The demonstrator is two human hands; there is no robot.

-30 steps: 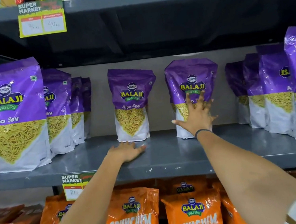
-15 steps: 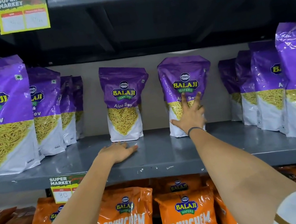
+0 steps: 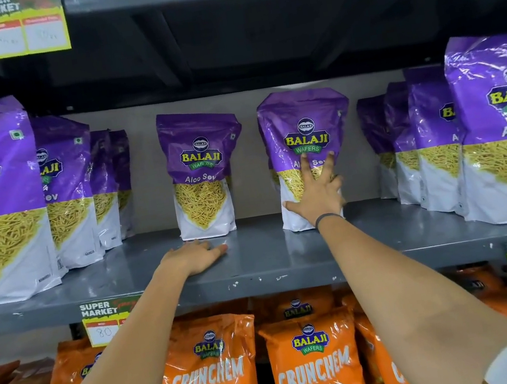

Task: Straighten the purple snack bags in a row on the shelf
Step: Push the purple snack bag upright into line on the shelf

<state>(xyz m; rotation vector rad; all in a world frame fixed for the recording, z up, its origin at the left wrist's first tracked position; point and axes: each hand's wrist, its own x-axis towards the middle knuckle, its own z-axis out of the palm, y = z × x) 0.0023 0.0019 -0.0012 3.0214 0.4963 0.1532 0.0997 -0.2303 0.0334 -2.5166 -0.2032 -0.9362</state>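
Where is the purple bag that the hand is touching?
In the head view, the purple Aloo Sev snack bag stands right of centre on the grey metal shelf, under the open right hand, beside another lone purple bag on its left.

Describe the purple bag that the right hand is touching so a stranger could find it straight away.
Look at the grey middle shelf, above the orange bags. Two purple bags stand alone at its centre, set back; take the right-hand bag. Unlike its neighbour, it has the right hand spread flat against its front.

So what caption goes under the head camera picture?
Right hand pressed flat on a purple snack bag, left hand resting on the shelf.
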